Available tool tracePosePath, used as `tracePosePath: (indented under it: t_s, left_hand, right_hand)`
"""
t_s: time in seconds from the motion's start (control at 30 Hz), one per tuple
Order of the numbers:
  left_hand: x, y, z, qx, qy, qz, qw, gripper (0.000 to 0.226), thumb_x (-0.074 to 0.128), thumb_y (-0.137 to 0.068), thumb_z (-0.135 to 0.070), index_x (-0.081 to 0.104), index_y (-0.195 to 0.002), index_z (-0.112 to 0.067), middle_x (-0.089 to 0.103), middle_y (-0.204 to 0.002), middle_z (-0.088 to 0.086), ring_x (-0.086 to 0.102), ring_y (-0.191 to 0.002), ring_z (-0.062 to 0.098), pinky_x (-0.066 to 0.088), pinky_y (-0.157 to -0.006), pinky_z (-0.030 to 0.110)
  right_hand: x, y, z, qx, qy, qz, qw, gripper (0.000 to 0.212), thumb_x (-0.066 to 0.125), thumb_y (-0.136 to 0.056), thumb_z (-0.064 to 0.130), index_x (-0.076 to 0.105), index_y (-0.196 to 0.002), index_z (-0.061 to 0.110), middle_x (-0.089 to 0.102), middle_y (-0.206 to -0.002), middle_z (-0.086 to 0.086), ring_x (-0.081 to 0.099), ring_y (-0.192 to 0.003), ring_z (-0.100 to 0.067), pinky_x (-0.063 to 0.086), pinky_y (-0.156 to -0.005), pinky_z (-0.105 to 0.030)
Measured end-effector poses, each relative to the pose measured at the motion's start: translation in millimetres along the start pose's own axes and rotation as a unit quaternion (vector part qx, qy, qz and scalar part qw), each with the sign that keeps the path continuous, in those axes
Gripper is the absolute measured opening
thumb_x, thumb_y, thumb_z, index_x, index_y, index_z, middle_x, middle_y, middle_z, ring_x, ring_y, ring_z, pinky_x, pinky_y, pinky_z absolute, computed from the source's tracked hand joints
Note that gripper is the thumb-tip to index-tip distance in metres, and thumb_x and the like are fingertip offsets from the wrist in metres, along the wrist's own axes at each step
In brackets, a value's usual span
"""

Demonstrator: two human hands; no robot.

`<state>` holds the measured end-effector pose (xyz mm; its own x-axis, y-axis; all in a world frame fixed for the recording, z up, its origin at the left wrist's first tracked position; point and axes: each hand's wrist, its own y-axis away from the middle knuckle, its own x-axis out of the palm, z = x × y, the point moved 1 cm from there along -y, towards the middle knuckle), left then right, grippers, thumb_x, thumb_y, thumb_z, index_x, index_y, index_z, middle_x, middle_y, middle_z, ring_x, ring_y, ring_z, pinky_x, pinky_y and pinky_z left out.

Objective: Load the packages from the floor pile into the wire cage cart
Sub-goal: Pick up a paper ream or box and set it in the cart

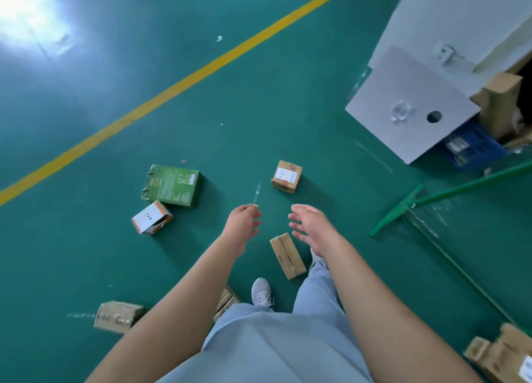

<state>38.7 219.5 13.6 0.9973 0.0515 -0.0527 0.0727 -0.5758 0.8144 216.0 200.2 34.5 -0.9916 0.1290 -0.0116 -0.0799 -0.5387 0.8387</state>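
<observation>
Two hands are reaching out ahead of me over the green floor (86, 109); my right hand (312, 228) is hanging with its fingers spread and holding nothing, and my left hand (243, 228) is curling its fingers loosely, seemingly pinching a thin clear strip (256, 194), though blur is making that hard to tell; nearest, just below my right hand, the long brown package (287, 256) is lying flat beside my right foot, its long axis running near to far with a slight lean to the left; I am judging the right hand the closer one for it; farther out, the small labelled box (286, 176) is sitting straight ahead, well apart; off to the left the white and orange box (152, 217) is touching the green box (172, 185); no wire cage cart is showing.
</observation>
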Motion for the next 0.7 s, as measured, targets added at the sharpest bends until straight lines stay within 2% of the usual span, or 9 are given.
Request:
tracePosePath:
  t_s: [0.17, 0.27, 0.33, 0.43, 0.57, 0.7]
  left_hand:
    - [-11.1, -28.7, -43.9, -0.008, 0.058, -0.078, 0.995, 0.013, 0.055, -0.104, -0.027, 0.061, -0.112, -0.02, 0.068, -0.118, 0.003, 0.065, -0.1, 0.018, 0.053, -0.078, 0.029]
    - [-9.3, -38.7, -72.1, -0.019, 0.1, -0.122, 0.987, 0.011, 0.057, -0.103, -0.028, 0.062, -0.109, -0.02, 0.068, -0.12, 0.004, 0.065, -0.103, 0.02, 0.054, -0.081, 0.03]
    - [-7.3, -43.0, -87.6, -0.024, 0.122, -0.141, 0.982, 0.013, 0.057, -0.104, -0.029, 0.062, -0.111, -0.02, 0.067, -0.12, 0.003, 0.065, -0.103, 0.019, 0.054, -0.083, 0.031]
    - [-6.8, -50.5, -112.2, -0.01, 0.159, -0.168, 0.973, 0.014, 0.056, -0.104, -0.028, 0.061, -0.113, -0.019, 0.067, -0.118, 0.004, 0.064, -0.1, 0.019, 0.054, -0.084, 0.031]
    - [-17.9, -58.0, -112.1, -0.03, 0.225, -0.206, 0.952, 0.008, 0.056, -0.104, -0.028, 0.061, -0.105, -0.022, 0.067, -0.117, 0.004, 0.064, -0.099, 0.019, 0.054, -0.08, 0.03]
    - [-45.3, -74.5, -100.4, -0.045, 0.294, -0.237, 0.925, 0.009, 0.055, -0.104, -0.025, 0.061, -0.107, -0.018, 0.065, -0.125, 0.011, 0.063, -0.102, 0.022, 0.055, -0.088, 0.036]
  right_hand:
    - [18.0, -55.2, 62.9, 0.008, 0.058, 0.062, 0.996, 0.006, 0.054, -0.104, 0.029, 0.06, -0.104, 0.026, 0.064, -0.125, -0.007, 0.062, -0.107, -0.021, 0.052, -0.097, -0.038]
    - [22.6, -86.6, 111.1, 0.011, 0.082, 0.092, 0.992, 0.006, 0.055, -0.104, 0.029, 0.059, -0.103, 0.026, 0.065, -0.125, -0.007, 0.062, -0.104, -0.02, 0.051, -0.089, -0.035]
    - [25.4, -103.0, 138.7, 0.007, 0.1, 0.103, 0.99, 0.013, 0.055, -0.103, 0.029, 0.06, -0.112, 0.021, 0.065, -0.126, -0.008, 0.063, -0.104, -0.02, 0.051, -0.086, -0.034]
    - [38.2, -123.7, 177.6, -0.002, 0.137, 0.132, 0.982, 0.022, 0.054, -0.104, 0.029, 0.058, -0.122, 0.017, 0.064, -0.127, -0.008, 0.062, -0.106, -0.02, 0.051, -0.088, -0.033]
    - [66.0, -137.2, 204.6, 0.011, 0.199, 0.159, 0.967, 0.021, 0.054, -0.105, 0.026, 0.059, -0.122, 0.015, 0.065, -0.124, -0.008, 0.063, -0.114, -0.024, 0.053, -0.094, -0.036]
    - [115.9, -154.7, 213.4, 0.027, 0.264, 0.187, 0.946, 0.019, 0.053, -0.106, 0.026, 0.058, -0.121, 0.016, 0.065, -0.124, -0.008, 0.063, -0.115, -0.024, 0.052, -0.095, -0.036]
